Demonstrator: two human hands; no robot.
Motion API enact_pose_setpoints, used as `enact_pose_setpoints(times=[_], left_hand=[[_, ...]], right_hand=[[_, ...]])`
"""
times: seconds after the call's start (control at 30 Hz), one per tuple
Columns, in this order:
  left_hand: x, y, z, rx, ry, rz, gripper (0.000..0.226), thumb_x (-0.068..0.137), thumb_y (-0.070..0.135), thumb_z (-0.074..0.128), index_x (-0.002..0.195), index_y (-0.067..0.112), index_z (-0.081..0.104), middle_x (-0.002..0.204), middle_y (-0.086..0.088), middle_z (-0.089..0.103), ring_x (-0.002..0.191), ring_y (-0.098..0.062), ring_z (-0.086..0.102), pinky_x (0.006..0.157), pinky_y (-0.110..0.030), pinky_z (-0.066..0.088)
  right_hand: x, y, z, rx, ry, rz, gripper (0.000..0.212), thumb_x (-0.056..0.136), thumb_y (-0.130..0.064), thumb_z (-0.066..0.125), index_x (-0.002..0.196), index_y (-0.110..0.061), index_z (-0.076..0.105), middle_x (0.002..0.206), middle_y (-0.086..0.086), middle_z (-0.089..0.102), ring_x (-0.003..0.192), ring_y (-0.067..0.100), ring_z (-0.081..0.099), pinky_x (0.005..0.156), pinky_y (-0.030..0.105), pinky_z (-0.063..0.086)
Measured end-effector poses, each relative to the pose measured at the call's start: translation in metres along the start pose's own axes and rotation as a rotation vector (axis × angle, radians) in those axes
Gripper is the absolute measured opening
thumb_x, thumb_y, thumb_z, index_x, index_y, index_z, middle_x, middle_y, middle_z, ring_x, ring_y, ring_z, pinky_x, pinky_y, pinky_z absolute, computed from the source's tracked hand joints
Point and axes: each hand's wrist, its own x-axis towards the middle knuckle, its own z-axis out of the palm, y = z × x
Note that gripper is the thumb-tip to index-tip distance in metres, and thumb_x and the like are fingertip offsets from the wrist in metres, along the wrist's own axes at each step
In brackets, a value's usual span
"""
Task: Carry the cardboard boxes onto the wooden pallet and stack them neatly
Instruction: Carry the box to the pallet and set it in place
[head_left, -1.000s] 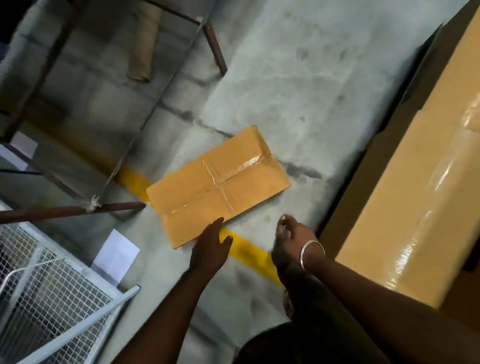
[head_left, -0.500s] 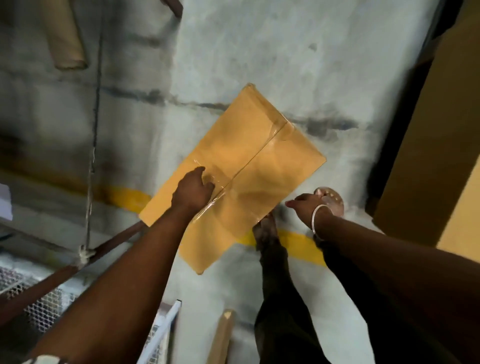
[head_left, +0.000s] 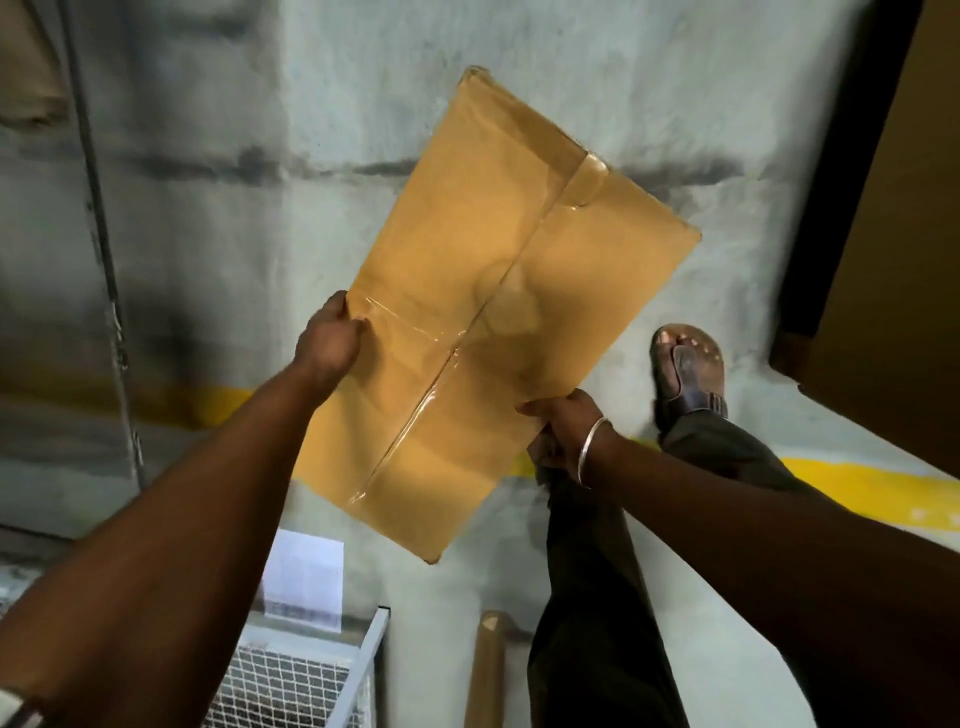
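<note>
Item: flat, tan cardboard box (head_left: 498, 312), rectangular, sealed with clear glossy tape along its centre seam and across it. Position: raised clear of the grey concrete floor (head_left: 363, 93), held tilted, its long axis running from about 7 o'clock to 1 o'clock across the middle of the view.

Left hand (head_left: 327, 340): at 9 o'clock of the box, fingers curled over the box's left long edge, gripping it.

Right hand (head_left: 563, 428): at 4 o'clock of the box, thumb on top and fingers wrapped under the right long edge, gripping it. A thin silver bangle (head_left: 589, 449) sits on this wrist.

Person: dark trouser legs at 5 o'clock of the frame; one foot in a brown open-toed sandal (head_left: 688, 369) planted on the floor just right of the box, at 3 o'clock.

Floor markings: a yellow painted stripe (head_left: 862, 488) crossing from 9 o'clock to 4 o'clock, partly hidden behind the box and arms; a dark joint line across the concrete at upper centre.

Surroundings: a large brown cardboard panel (head_left: 904, 260) along the right edge at 2 to 3 o'clock; a white wire-mesh cage (head_left: 291, 686) at 7 o'clock with a white paper label (head_left: 304, 582) above it; a brown cardboard tube (head_left: 485, 670) at 6 o'clock, beside the trouser leg; a thin grey metal bar (head_left: 98, 208) running down the left side at 10 o'clock.
</note>
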Motion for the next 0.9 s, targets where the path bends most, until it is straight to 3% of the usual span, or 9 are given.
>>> enact_pose_setpoints(times=[0.1,0.17,0.27,0.37,0.47,0.57,0.7,0.8,0.9], left_hand=[[-0.022,0.013,-0.019,-0.079,0.040,0.052,0.037,0.080,0.033,0.047,0.114,0.037,0.059,0.119,0.006,0.065,0.110,-0.024,0.060,0.101,-0.050,0.046],[-0.045,0.028,-0.037,-0.138,0.077,0.076,0.040,0.082,0.035,0.048,0.120,0.038,0.059,0.123,0.006,0.063,0.111,-0.023,0.059,0.101,-0.048,0.046],[-0.079,0.046,-0.065,-0.216,0.109,0.142,0.048,0.078,0.043,0.047,0.125,0.047,0.058,0.127,0.004,0.060,0.113,-0.021,0.059,0.103,-0.049,0.045],[-0.134,0.077,-0.087,-0.243,0.122,0.238,0.049,0.081,0.038,0.043,0.127,0.052,0.054,0.124,0.000,0.060,0.112,-0.022,0.057,0.101,-0.047,0.046],[-0.190,0.103,-0.098,-0.314,0.183,0.341,0.047,0.088,0.034,0.046,0.133,0.042,0.054,0.123,-0.001,0.059,0.112,-0.020,0.057,0.102,-0.046,0.045],[-0.249,0.131,-0.105,-0.386,0.187,0.389,0.046,0.090,0.031,0.051,0.135,0.036,0.056,0.126,0.003,0.058,0.113,-0.017,0.057,0.105,-0.044,0.044],[-0.328,0.164,-0.092,-0.466,0.134,0.443,0.048,0.081,0.039,0.056,0.129,0.044,0.057,0.127,0.008,0.060,0.113,-0.015,0.060,0.102,-0.046,0.047],[-0.374,0.185,-0.066,-0.535,0.084,0.432,0.054,0.076,0.037,0.060,0.130,0.035,0.058,0.128,0.006,0.062,0.113,-0.019,0.061,0.100,-0.050,0.049],[-0.413,0.208,-0.027,-0.589,0.010,0.425,0.051,0.076,0.030,0.066,0.127,0.030,0.060,0.125,0.002,0.065,0.108,-0.022,0.064,0.097,-0.052,0.050]], right_hand=[[-0.037,-0.018,-0.003,0.111,0.078,-0.131,0.045,0.076,-0.003,0.073,0.113,-0.007,0.049,0.068,0.015,0.052,0.044,0.023,0.046,0.050,0.030,0.038],[-0.075,-0.038,-0.008,0.135,0.104,-0.246,0.049,0.081,-0.003,0.072,0.121,-0.017,0.048,0.084,0.010,0.065,0.060,0.019,0.059,0.056,0.031,0.046],[-0.139,-0.066,-0.018,0.122,0.120,-0.450,0.057,0.081,-0.005,0.074,0.126,-0.030,0.048,0.090,-0.001,0.069,0.077,0.018,0.066,0.058,0.032,0.055],[-0.201,-0.087,-0.032,0.040,0.160,-0.603,0.063,0.077,-0.008,0.079,0.128,-0.030,0.051,0.104,-0.003,0.071,0.099,0.024,0.068,0.085,0.039,0.059],[-0.263,-0.099,-0.050,-0.022,0.204,-0.709,0.068,0.074,-0.017,0.081,0.129,-0.038,0.047,0.104,-0.015,0.069,0.099,0.013,0.067,0.097,0.043,0.053],[-0.330,-0.097,-0.070,-0.077,0.358,-0.797,0.084,0.075,-0.025,0.081,0.144,-0.032,0.034,0.114,-0.013,0.063,0.101,0.010,0.063,0.103,0.040,0.048],[-0.404,-0.089,-0.107,-0.162,0.591,-0.932,0.076,0.081,-0.029,0.071,0.144,-0.036,0.029,0.123,-0.006,0.060,0.108,0.020,0.061,0.102,0.042,0.048],[-0.442,-0.079,-0.143,-0.374,0.776,-0.989,0.079,0.090,-0.023,0.058,0.146,-0.052,0.010,0.136,0.006,0.056,0.112,0.037,0.058,0.098,0.049,0.046],[-0.461,-0.070,-0.189,-0.481,0.939,-0.967,0.073,0.093,-0.021,0.048,0.147,-0.050,0.009,0.137,0.003,0.052,0.112,0.038,0.053,0.095,0.050,0.046]])
